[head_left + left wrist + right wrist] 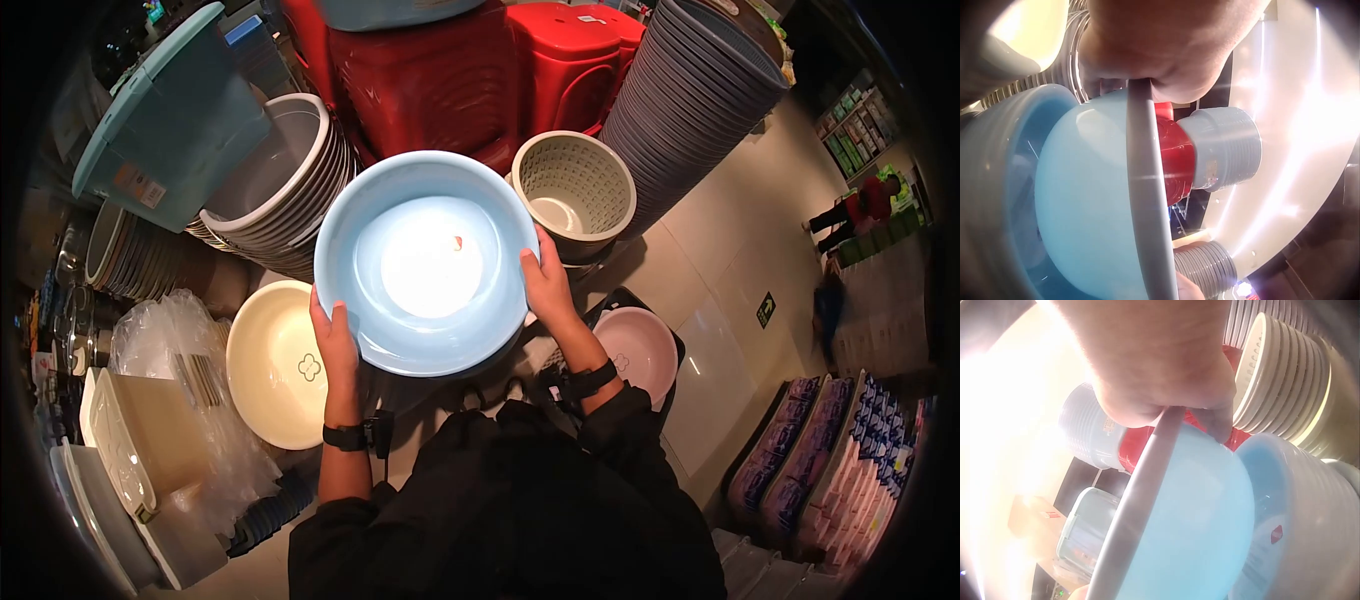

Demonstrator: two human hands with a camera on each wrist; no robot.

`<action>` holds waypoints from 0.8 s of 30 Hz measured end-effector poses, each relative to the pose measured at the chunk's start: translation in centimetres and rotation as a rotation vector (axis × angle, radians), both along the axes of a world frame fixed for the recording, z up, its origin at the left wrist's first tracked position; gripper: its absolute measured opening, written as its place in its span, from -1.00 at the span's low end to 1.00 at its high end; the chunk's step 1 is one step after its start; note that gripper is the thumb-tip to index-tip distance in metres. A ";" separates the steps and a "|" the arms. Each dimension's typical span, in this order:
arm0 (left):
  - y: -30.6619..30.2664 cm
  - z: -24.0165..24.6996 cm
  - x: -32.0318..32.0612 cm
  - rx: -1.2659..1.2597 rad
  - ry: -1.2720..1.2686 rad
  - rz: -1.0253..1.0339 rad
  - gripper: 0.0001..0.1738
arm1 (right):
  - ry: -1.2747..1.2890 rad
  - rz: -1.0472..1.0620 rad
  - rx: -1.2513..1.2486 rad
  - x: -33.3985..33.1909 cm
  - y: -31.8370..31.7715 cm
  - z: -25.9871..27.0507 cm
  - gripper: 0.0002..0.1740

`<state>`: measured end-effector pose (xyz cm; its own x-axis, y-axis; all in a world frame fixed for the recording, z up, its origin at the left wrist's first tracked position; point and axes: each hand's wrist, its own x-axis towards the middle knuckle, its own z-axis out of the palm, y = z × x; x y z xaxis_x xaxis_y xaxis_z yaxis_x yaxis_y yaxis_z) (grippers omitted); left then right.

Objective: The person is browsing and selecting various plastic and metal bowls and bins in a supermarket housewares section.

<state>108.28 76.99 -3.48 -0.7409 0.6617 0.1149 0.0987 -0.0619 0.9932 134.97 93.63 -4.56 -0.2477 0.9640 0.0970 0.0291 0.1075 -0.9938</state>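
Note:
A round light blue wash basin (430,340) is held between both hands, its inside facing up toward the head camera. On its bottom sits a small red sticker (458,242). My left hand (338,345) grips the rim at the lower left, thumb on the inner side. At the right edge my right hand (546,285) grips the rim, with its thumb also on top. Both wrist views show the held basin's rounded outside close over a stack of blue basins (1319,531), whose top one bears a red sticker.
Left of the basin are a cream basin (270,360), stacked grey tubs (270,215) and a teal storage box (185,130). A beige woven-pattern bin (575,185), tall grey stacked buckets (680,110) and a pink basin (640,350) stand right. Red stools (425,90) stand behind.

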 end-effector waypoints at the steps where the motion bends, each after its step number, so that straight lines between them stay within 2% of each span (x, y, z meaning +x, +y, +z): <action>1: 0.0 0.2 -0.2 0.037 -0.036 -0.029 -0.38 | 0.005 0.006 0.022 0.1 -0.3 0.6 -0.39; 5: 0.5 2.5 0.6 0.044 -0.076 -0.068 -0.38 | -0.024 -0.069 0.036 1.5 -2.1 2.8 -0.40; 8: 1.2 6.3 3.2 0.054 -0.105 -0.135 -0.37 | 0.051 -0.122 0.059 3.7 -3.6 4.4 -0.41; 13: 3.3 9.3 7.6 0.161 -0.095 -0.354 -0.36 | 0.170 -0.254 0.100 9.8 -6.8 8.7 -0.40; 18: 6.8 9.3 14.3 0.166 -0.076 -0.573 -0.36 | 0.208 -0.434 0.203 18.2 -9.7 9.2 -0.43; 24: 10.3 6.0 25.7 0.044 -0.137 -0.860 -0.34 | 0.149 -0.681 0.122 29.2 -12.4 4.7 -0.45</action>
